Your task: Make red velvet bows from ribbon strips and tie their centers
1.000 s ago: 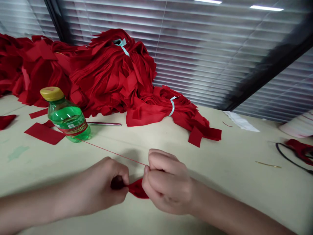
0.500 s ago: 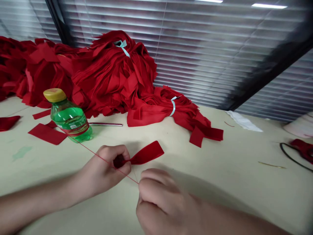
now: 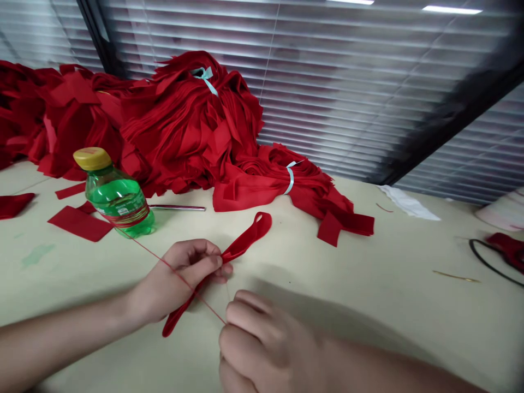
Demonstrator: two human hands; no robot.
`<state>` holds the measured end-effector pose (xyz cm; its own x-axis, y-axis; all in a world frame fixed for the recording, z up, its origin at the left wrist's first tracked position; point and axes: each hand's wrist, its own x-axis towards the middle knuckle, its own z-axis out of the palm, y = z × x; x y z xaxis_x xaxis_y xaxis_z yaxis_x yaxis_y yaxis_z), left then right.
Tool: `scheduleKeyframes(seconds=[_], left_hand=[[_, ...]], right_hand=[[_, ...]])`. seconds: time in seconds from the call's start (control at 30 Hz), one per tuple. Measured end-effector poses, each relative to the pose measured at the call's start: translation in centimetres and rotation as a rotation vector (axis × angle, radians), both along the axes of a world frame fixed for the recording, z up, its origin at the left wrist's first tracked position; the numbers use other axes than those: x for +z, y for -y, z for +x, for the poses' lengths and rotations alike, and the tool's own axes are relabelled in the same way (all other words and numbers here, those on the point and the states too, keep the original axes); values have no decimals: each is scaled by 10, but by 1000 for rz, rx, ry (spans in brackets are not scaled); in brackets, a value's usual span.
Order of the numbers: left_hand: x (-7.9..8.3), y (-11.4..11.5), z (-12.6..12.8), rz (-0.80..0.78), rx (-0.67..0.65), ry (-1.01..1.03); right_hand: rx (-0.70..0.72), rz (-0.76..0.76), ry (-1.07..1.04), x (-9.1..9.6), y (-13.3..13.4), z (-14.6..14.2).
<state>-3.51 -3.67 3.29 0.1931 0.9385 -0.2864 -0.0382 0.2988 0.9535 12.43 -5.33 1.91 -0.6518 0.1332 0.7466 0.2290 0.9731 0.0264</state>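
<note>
My left hand [image 3: 192,273] pinches a red fabric bow [image 3: 248,233] at its middle, one loop pointing up and away to the right, the other hanging below the palm. My right hand [image 3: 262,344], lower and to the right, is closed on a red thread [image 3: 164,261]. That thread runs taut across in front of my left hand from a green bottle [image 3: 118,196] with a yellow cap, which has more thread wound round it. A thin stretch of thread also spans the gap between the two hands.
Piled red fabric pieces [image 3: 192,125] line the back against the blinds. A smaller tied bundle [image 3: 262,185] lies at centre. Behind the bottle is a thin metallic stick [image 3: 180,207]. White scrap [image 3: 409,202], a golden strip [image 3: 455,276] and a red-and-black object [image 3: 507,251] lie right.
My left hand has turned the bow, so both loops now show edge-on and one hangs below the hand. My right hand has shifted slightly down and left with the thread.
</note>
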Motion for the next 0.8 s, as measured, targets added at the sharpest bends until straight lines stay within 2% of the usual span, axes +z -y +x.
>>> scheduleKeyframes(seconds=[0.13, 0.3, 0.5, 0.67, 0.8], left_hand=[[4, -1, 1, -262, 65, 242], [10, -2, -3, -357, 29, 360], [10, -3, -4, -346, -58, 426], [1, -4, -3, -260, -142, 504], [0, 1, -1, -195, -118, 422]], right_hand=[[-6, -74, -30, -8, -3, -1], [13, -136, -10, -9, -7, 4], [-9, -117, 47, -10, -9, 5], [0, -16, 38, -10, -12, 5], [-35, 124, 64, -9, -13, 6]])
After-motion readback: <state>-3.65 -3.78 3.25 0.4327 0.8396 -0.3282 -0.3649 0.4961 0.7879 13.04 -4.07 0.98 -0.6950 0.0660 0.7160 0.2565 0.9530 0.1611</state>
